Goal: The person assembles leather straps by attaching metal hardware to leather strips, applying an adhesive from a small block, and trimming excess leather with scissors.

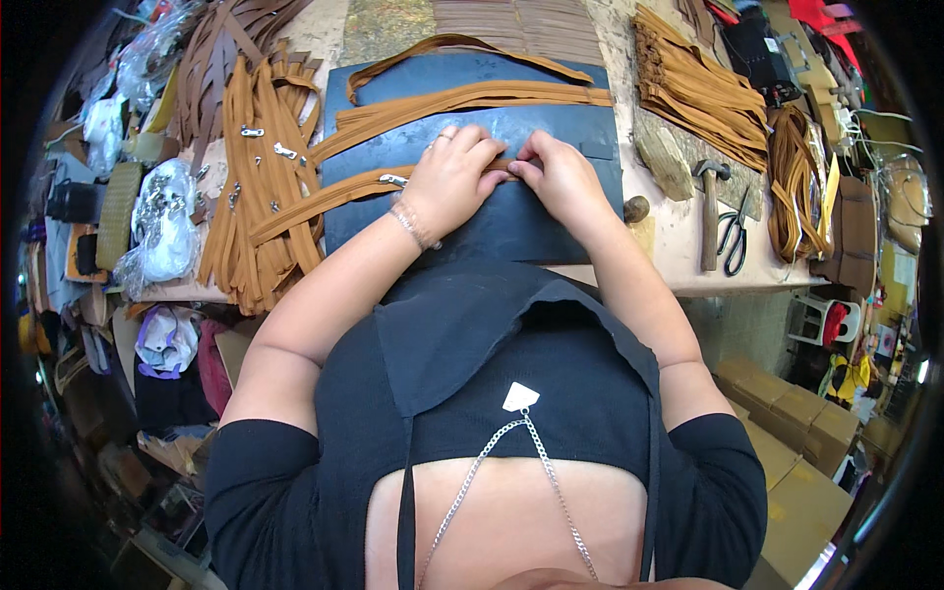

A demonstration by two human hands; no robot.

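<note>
silver chain [551, 475] is hanging nearest the camera, a white pendant [520, 396] sitting at its point above a black apron [442, 344]. beyond it, the person's two hands are working close together over a dark board [565, 228] that is lying on the counter [677, 261]. the left hand [454, 182], with a bracelet [413, 221] circling its wrist, is pinching a tan zipper strip [324, 202] near its right end. the right hand [560, 175] is closing thumb and fingers on the same strip, just beside the left fingertips. this strip is running across the board toward the left, where a silver slider [393, 180] is sitting on it by the left hand.

farther up the board, a second tan strip [472, 96] and a curved strip [433, 44] are stretching crosswise. a pile of tan strips [251, 221] is spreading at left; at right, a hammer [708, 216] is lying near black scissors [735, 236].
</note>
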